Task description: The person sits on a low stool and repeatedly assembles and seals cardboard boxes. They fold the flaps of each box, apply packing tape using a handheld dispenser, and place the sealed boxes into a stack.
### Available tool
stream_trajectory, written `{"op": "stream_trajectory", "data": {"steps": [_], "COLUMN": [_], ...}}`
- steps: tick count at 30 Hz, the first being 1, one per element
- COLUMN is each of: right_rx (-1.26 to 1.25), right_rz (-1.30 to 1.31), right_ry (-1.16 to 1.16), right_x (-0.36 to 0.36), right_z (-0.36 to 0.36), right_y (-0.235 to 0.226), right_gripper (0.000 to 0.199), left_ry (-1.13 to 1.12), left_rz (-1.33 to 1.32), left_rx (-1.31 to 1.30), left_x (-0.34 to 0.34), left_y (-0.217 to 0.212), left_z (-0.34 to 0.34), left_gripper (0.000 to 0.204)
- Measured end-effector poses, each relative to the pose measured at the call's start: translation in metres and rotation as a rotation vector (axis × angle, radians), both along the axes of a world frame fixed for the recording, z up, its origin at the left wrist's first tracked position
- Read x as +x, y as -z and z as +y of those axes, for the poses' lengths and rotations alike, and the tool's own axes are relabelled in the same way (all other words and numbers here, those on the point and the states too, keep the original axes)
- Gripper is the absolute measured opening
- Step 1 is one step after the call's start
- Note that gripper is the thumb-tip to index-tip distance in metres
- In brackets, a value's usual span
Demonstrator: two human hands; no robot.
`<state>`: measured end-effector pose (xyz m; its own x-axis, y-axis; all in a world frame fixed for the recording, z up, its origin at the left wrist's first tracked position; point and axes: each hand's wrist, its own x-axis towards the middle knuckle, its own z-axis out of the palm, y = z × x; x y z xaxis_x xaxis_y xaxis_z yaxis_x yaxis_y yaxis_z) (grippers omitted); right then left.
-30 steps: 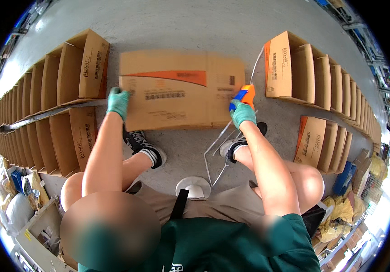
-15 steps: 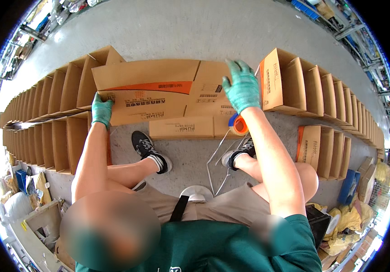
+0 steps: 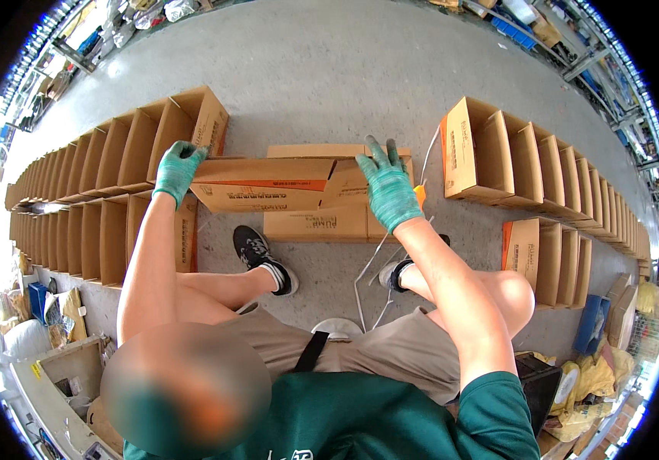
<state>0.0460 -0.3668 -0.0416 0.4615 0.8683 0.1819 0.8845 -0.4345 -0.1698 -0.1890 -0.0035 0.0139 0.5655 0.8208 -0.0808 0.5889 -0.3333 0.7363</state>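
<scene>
In front of me is a flattened brown cardboard carton point(image 3: 268, 193) with an orange stripe, tipped so that its upper edge shows. My left hand point(image 3: 176, 170), in a green glove, is closed on its upper left corner. My right hand point(image 3: 391, 192), gloved alike, lies over the carton's right end with fingers stretched and apart. Beneath the carton, another piece of cardboard point(image 3: 314, 224) rests on the floor between my feet. An orange piece point(image 3: 420, 195) of a tape dispenser peeks out beside my right hand, which hides most of it.
Rows of open cartons stand on the left point(image 3: 115, 157) and right point(image 3: 521, 157), with a shorter row point(image 3: 548, 261) nearer me on the right. White strapping point(image 3: 359, 287) trails by my right shoe. Loaded shelves line the far sides of the grey floor point(image 3: 329, 69).
The carton has tipped from showing its broad face to showing its upper edge. My right hand has moved left and nearer onto its end; my left hand has shifted slightly farther away.
</scene>
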Motion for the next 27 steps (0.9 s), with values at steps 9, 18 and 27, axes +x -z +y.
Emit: {"op": "stream_trajectory", "data": {"steps": [9,18,27], "right_rx": [0.083,0.393,-0.25], "right_rz": [-0.017,0.286,0.117], "right_ry": [-0.188,-0.017,-0.294], "right_x": [-0.036,0.004,0.014], "right_z": [-0.008,-0.004,-0.01], "right_y": [-0.009,-0.053,-0.035], "right_gripper": [0.029,0.028,0.033], "left_ry": [-0.013,0.183,-0.015], "left_rz": [0.267,0.306,0.424], "left_rx": [0.097,0.354,0.35], "left_x": [-0.011,0.027,0.069], "left_y": [0.023,0.036,0.04], "left_z": [-0.012,-0.042,-0.06], "left_gripper": [0.045,0.027,0.032]}}
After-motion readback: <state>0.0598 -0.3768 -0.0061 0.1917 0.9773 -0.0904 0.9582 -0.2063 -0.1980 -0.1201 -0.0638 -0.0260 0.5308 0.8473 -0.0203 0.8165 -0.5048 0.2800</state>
